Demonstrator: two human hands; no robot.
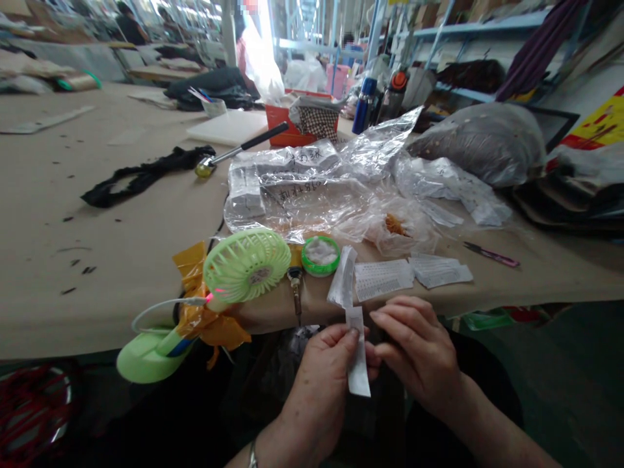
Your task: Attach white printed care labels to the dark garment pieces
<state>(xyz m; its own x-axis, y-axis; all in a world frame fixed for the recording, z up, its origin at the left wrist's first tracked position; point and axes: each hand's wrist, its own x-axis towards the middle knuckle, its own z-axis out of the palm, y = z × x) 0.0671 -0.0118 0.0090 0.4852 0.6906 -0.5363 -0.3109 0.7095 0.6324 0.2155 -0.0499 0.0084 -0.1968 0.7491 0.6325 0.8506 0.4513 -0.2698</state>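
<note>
My left hand (327, 367) pinches a narrow white paper strip (359, 374) between thumb and fingers, just below the table's front edge. Close on its right is my right hand (419, 348), its fingers bent toward the strip; what its fingertips hold, if anything, is hidden. Beyond the hands on the table lie a white stack of labels (343, 277), a printed label pile (383, 278) and another fanned pile (440, 270). A green round tub (320, 255) with white filling stands behind the first stack.
A green fan (247, 265) is taped at the table edge, left of the tub. Clear plastic bags (312, 195) cover the middle. Small scissors (491, 254) lie at right. A red box (283, 130), blue bottle (363, 105) and black cloth (146, 175) are farther back.
</note>
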